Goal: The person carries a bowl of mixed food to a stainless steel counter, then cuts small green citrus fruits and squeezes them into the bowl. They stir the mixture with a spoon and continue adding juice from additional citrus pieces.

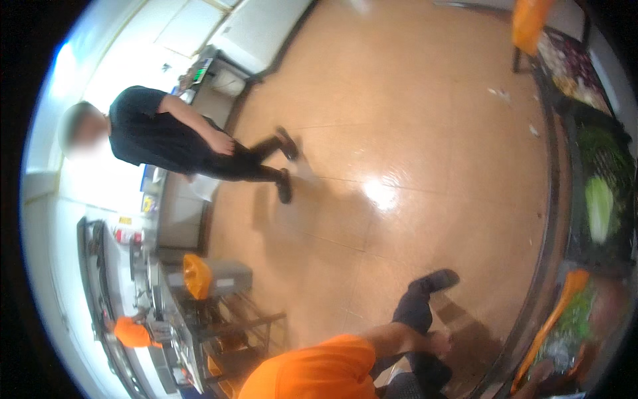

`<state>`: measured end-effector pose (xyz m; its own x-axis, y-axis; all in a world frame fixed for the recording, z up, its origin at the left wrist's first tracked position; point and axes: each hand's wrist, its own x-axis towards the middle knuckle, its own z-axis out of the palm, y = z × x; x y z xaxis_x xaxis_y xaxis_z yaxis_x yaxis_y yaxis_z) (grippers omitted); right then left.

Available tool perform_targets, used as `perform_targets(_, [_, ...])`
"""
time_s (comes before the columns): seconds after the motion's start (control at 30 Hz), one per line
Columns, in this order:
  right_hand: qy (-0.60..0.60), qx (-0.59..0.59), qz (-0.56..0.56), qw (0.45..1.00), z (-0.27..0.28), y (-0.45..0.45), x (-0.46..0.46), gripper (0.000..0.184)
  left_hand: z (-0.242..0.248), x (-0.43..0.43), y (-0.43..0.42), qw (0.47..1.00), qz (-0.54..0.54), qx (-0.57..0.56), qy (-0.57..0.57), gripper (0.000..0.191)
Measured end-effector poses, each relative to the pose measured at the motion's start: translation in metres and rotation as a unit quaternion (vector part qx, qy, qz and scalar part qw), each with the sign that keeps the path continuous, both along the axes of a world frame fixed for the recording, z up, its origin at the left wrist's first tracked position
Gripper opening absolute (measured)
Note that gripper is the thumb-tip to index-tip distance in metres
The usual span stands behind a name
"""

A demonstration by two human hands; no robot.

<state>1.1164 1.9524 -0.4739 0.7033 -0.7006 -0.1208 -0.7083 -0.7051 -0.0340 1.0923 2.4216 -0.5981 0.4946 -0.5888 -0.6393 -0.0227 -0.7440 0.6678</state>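
At the lower right edge, my left hand (541, 371) is beside an orange-rimmed container (553, 326) of cut leafy greens (570, 311). My right hand (605, 304), badly blurred, is over the far side of the same greens. The blur and the picture's rim hide the fingers of both hands, so whether they hold anything cannot be told. Near the container, a dark tub holds a pale green leafy vegetable head (599, 209) on darker greens.
A person in orange (309, 371) is close by at the bottom. Another in black (169, 134) stands across the tiled floor (398, 124). A third in orange (132, 331) is by a metal worktable (179, 319). Vegetable scraps (533, 130) lie on the floor; an orange bag (197, 277) hangs near a grey bin.
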Motion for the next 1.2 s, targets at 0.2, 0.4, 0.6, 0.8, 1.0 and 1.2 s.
perform_targets(0.2, [0.005,-0.067,-0.024,0.997,0.051,-0.042,-0.014,0.02,0.065,0.056,-0.043,0.978,0.091,-0.057,0.178,0.033])
perform_targets(0.4, [-0.087,-0.035,-0.101,0.99,0.089,-0.018,-0.08,0.021,0.149,0.104,-0.018,0.981,0.14,-0.037,0.132,0.039])
perform_targets(0.6, [-0.186,0.083,-0.325,0.924,0.152,0.123,-0.049,0.022,0.196,0.111,-0.043,0.909,0.211,-0.171,0.316,0.025])
perform_targets(0.8, [-0.373,0.25,-0.337,0.828,0.222,0.324,-0.01,0.031,0.328,0.109,-0.072,0.852,0.201,-0.177,0.45,0.03])
perform_targets(1.0, [-0.379,-0.007,-0.1,0.92,0.388,0.356,-0.029,0.028,0.41,0.095,-0.083,0.815,0.076,-0.204,0.538,0.05])
perform_targets(1.2, [-0.445,-0.074,-0.156,0.879,0.456,0.348,-0.027,0.034,0.577,0.088,-0.118,0.802,0.021,-0.218,0.556,0.046])
